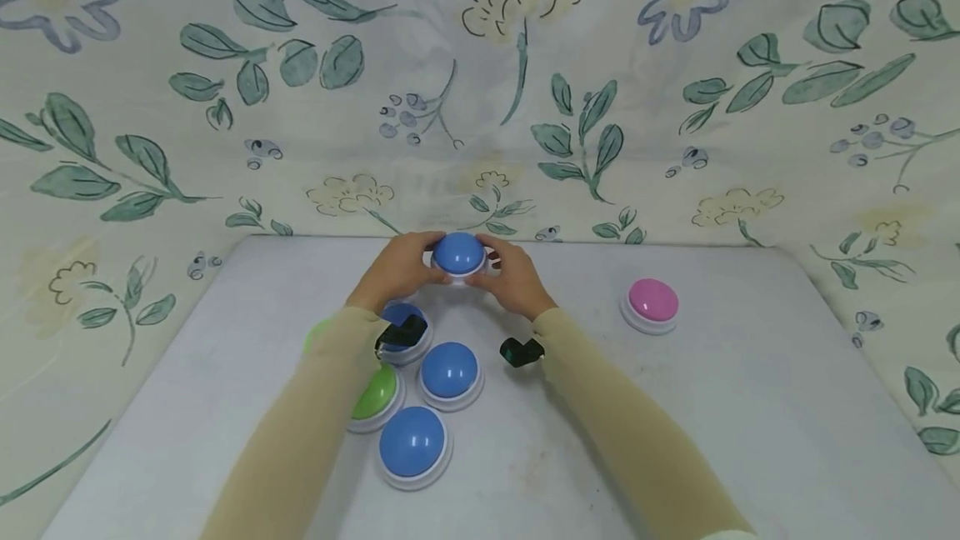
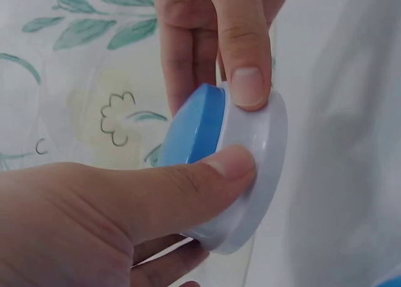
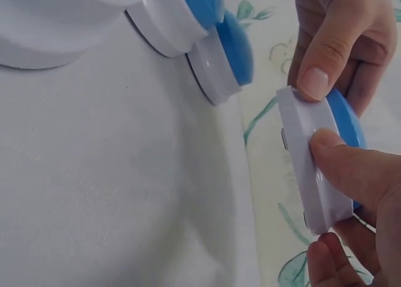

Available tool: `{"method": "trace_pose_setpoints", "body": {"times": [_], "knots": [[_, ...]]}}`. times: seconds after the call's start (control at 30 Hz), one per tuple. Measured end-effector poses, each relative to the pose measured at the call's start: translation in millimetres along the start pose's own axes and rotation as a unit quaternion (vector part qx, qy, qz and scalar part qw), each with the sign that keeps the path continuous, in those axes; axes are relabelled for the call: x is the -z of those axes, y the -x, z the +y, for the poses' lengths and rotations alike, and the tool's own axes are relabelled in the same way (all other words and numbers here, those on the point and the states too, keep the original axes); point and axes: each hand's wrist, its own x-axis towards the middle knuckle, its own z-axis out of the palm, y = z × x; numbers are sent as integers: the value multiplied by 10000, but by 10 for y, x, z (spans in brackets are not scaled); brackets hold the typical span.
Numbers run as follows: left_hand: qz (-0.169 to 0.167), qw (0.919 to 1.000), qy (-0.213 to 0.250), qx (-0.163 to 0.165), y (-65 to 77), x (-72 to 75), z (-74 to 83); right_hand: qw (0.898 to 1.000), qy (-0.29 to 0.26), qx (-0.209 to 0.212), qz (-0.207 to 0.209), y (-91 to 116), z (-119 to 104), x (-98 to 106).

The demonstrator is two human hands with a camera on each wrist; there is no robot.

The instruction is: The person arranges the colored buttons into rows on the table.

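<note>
A round push button (image 1: 459, 253) with a blue dome and a white base is held between both hands near the far edge of the table. The left hand (image 1: 400, 270) grips its left side, thumb on the white base (image 2: 247, 193). From the other side the right hand (image 1: 517, 275) grips it, its thumb also pressed on the white rim. In the right wrist view the underside of the held button (image 3: 313, 168) shows small dark feet and stands clear of the white table top.
Blue buttons (image 1: 450, 371) (image 1: 412, 442) and a green button (image 1: 377, 394) stand close together left of centre, partly behind the left sleeve (image 1: 300, 407). A pink button (image 1: 652, 302) stands alone on the right. Floral cloth (image 1: 480, 107) rises behind the white table (image 1: 570, 440).
</note>
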Motion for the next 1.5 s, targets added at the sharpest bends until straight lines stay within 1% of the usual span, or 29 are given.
{"method": "trace_pose_setpoints", "body": {"times": [0.17, 0.4, 0.53, 0.63, 0.7, 0.83, 0.9, 1.03, 1.13, 1.3, 1.5], "knots": [[97, 9999, 58, 96, 82, -21, 116, 10000, -34, 52, 14, 80, -29, 61], [116, 9989, 93, 442, 197, -88, 357, 9999, 22, 121, 47, 221, -40, 192], [205, 9986, 164, 459, 238, -146, 461, 9997, 87, 208, 85, 308, -21, 267], [307, 9985, 207, 401, 248, -201, 525, 9994, 56, 305, 127, 365, 11, 315], [359, 9981, 272, 421, 257, -242, 577, 9994, 29, 323, 153, 403, 33, 347], [456, 9965, 500, 490, 283, -336, 694, 9990, 10, 400, 181, 484, 66, 423], [552, 9958, 590, 442, 300, -386, 755, 9988, 15, 448, 208, 525, 81, 466], [843, 9925, 842, 261, 325, -496, 854, 9985, 8, 467, 286, 602, 127, 540], [1049, 9887, 1052, 207, 345, -569, 911, 9982, 44, 485, 345, 646, 155, 577], [1302, 9827, 1296, 225, 365, -698, 980, 9971, 148, 560, 484, 710, 204, 619], [1551, 9744, 1613, 220, 355, -889, 1049, 9973, 107, 471, 550, 800, 300, 658]]}}
